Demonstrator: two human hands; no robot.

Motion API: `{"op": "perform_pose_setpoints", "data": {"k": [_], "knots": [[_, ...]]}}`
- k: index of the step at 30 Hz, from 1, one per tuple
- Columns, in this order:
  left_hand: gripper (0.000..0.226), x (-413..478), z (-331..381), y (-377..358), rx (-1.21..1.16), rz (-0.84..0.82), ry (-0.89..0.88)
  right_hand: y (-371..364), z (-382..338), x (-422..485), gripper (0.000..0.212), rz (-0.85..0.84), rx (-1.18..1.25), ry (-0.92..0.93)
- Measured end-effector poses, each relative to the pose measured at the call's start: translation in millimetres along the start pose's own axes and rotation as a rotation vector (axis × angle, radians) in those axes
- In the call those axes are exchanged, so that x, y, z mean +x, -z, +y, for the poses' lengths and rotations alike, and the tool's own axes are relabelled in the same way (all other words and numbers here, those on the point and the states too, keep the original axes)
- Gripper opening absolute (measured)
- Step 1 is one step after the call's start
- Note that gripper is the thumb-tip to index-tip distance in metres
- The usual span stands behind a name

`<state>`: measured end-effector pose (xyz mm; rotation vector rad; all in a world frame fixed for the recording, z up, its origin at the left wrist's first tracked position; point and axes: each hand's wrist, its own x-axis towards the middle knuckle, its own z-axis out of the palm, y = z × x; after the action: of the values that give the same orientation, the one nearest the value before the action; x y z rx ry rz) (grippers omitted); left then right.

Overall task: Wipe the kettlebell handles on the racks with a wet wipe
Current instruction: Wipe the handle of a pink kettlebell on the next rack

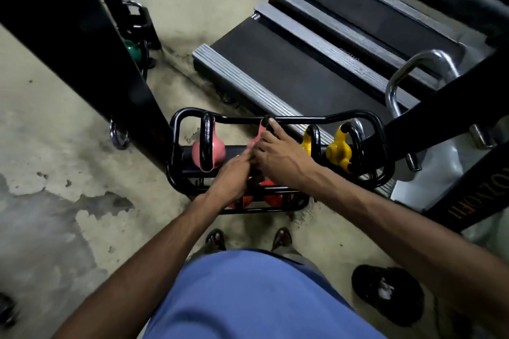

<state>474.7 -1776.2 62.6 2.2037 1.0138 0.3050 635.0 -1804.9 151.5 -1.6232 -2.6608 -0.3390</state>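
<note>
A low black rack (303,118) stands on the floor in front of me. Its top tier holds a pink kettlebell (217,151) with a black handle, a second pink kettlebell (254,142) and two yellow kettlebells (337,151). Orange kettlebells (272,197) sit on the lower tier. My right hand (281,155) lies over the second pink kettlebell, its fingers curled round the handle top. My left hand (234,175) reaches in beside it, and its fingertips meet the right hand at the bell's body. No wet wipe shows; the hands hide whatever lies under them.
A treadmill deck (289,69) lies just behind the rack. A black machine post (82,49) rises at the left with a green kettlebell (130,49) behind it. A slanted black frame with a chrome handle (413,69) crowds the right. A dark object (385,292) lies on the floor by my feet.
</note>
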Motion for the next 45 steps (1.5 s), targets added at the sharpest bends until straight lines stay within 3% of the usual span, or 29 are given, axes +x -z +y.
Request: {"op": "perform_pose_setpoints", "data": {"k": [2, 5, 8, 10, 13, 16, 25, 28, 32, 34, 37, 40, 43, 45], "knots": [[0.061, -4, 3, 2, 0.025, 0.014, 0.009, 3, 1, -3, 0.043, 0.095, -0.059, 0.079], [0.058, -4, 5, 4, 0.031, 0.053, -0.074, 17, -5, -11, 0.032, 0.295, 0.088, 0.027], [0.068, 0, 6, 6, -0.018, -0.028, -0.158, 23, -6, -38, 0.008, 0.227, 0.203, -0.088], [0.068, 0, 8, 7, -0.092, -0.037, -0.103, 16, -10, -53, 0.011, 0.226, 0.416, -0.298], [0.068, -2, 6, 7, -0.092, -0.062, -0.081, 9, -23, -53, 0.012, 0.399, 0.793, -0.707], [0.077, -1, 10, 13, -0.086, -0.092, -0.051, 8, -18, -46, 0.010, 0.432, 1.065, -0.938], [0.056, 0, 11, 12, -0.111, -0.090, -0.066, -3, -41, -58, 0.034, 0.303, 1.403, -1.007], [0.054, 0, 13, 12, -0.124, -0.101, -0.060, -6, -39, -61, 0.029, 0.289, 1.445, -0.976], [0.033, 1, 10, 16, -0.133, -0.117, -0.052, -5, -19, -49, 0.026, 0.301, 1.740, -1.001], [0.037, 1, 12, 19, -0.137, -0.126, -0.063, -6, -22, -54, 0.021, 0.333, 1.680, -1.024], [0.061, 0, 14, 18, -0.147, -0.125, -0.061, -10, -32, -66, 0.009, 0.411, 1.269, -0.985], [0.068, -1, 14, 18, -0.152, -0.121, -0.047, -9, -33, -69, 0.006, 0.425, 0.788, -0.618], [0.071, -1, 16, 18, -0.145, -0.117, -0.048, -8, -16, -64, 0.014, 0.295, 0.320, -0.224], [0.073, -1, 20, 19, -0.150, -0.098, -0.048, -7, -6, -52, 0.021, 0.180, 0.134, -0.096]]}}
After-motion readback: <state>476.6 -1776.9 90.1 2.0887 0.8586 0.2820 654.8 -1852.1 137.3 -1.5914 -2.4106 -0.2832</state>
